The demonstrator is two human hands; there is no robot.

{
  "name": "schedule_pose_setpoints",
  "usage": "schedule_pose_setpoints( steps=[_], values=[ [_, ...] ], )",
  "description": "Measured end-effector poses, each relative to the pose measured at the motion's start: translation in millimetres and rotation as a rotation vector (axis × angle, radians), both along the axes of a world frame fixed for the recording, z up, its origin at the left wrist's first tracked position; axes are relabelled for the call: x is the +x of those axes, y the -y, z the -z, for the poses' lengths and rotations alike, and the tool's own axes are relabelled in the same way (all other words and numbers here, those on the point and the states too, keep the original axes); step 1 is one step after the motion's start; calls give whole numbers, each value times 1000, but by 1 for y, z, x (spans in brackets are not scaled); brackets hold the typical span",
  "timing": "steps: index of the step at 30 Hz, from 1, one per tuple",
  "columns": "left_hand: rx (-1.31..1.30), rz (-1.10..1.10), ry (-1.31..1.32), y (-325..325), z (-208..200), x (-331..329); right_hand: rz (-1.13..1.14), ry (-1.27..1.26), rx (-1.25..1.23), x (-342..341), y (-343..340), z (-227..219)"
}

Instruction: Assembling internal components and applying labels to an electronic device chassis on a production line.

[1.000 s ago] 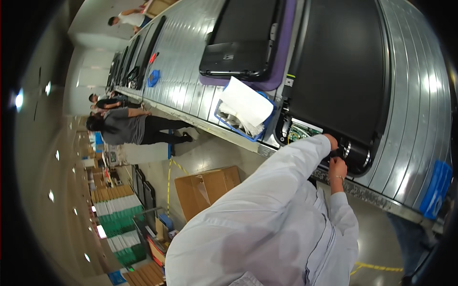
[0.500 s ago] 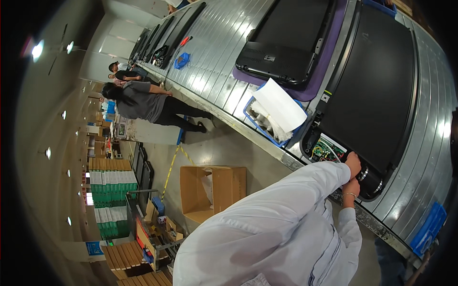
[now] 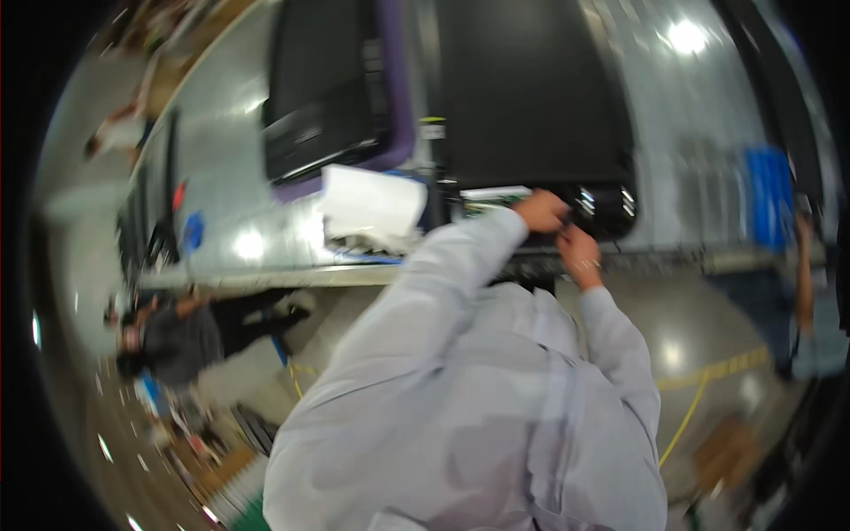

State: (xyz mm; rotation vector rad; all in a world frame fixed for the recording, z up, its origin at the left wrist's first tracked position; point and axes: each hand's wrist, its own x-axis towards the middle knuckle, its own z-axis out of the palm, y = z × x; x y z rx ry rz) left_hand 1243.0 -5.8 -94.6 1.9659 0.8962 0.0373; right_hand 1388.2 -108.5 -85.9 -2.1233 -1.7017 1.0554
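A long black treadmill deck [image 3: 531,97] lies on the metal conveyor in front of me. A green circuit board [image 3: 496,196] shows in its near end compartment, and a glossy black cylindrical part [image 3: 606,205] sits to the right of it. My left hand [image 3: 542,211] is over the compartment between those two, its fingers closed. Just below and to its right, at the deck's near edge, my right hand [image 3: 580,255] has its fingers pinched together. The fingertips of both hands meet or nearly meet; what they hold is too small and blurred to make out.
White sheets [image 3: 372,202] lie over a bin left of the deck. Beyond stands another black unit [image 3: 323,88] on a purple mat [image 3: 400,80]. A blue tray [image 3: 768,196] is at right. People stand at left [image 3: 181,341] and at far right [image 3: 810,336].
The view has swung to the right, so the deck now lies straight ahead and a person shows at the right. Both hands stay at the same compartment, close together.
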Motion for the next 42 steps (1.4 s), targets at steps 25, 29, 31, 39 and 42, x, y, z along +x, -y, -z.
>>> schedule_pose_setpoints(
  steps=[25, 29, 31, 39, 42],
  values=[
    [-476, 7, -20, -32, -8, 4, 683, -541, 176, -3, 21, 21],
    [-454, 25, -12, -29, 2, 4, 633, -573, 167, -2, 17, 15],
    [-452, 39, -33, -28, 3, 5, 611, -562, 159, -3, 16, 14],
    [-429, 58, -61, -28, 6, 2, 596, -591, 138, -2, 15, 13],
    [-457, 16, -16, -29, 9, 0, 639, -682, 133, 0, 17, 17]
  ],
)
